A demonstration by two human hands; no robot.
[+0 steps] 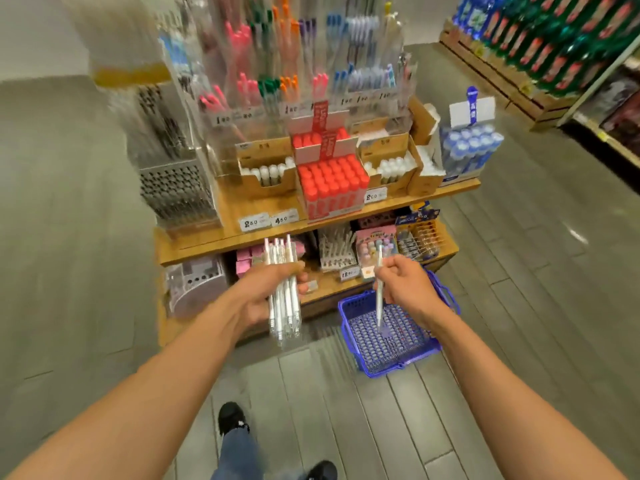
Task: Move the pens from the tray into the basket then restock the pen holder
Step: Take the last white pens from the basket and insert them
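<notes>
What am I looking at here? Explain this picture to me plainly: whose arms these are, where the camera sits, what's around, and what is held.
There is no machine here. The camera is worn on a person's head and looks forward and down, so both bare arms reach into view from the bottom, and the person's shoes show on the grey floor.

The person stands before a wooden shop display stocked with stationery: clear holders of coloured pens at the top, a red box of red-capped tubes on the upper shelf, and small boxed items below.

The left hand grips a clear tray of white pens. The right hand pinches a single white pen, tip down, above a blue plastic basket on the floor. The basket looks empty so far.
</notes>
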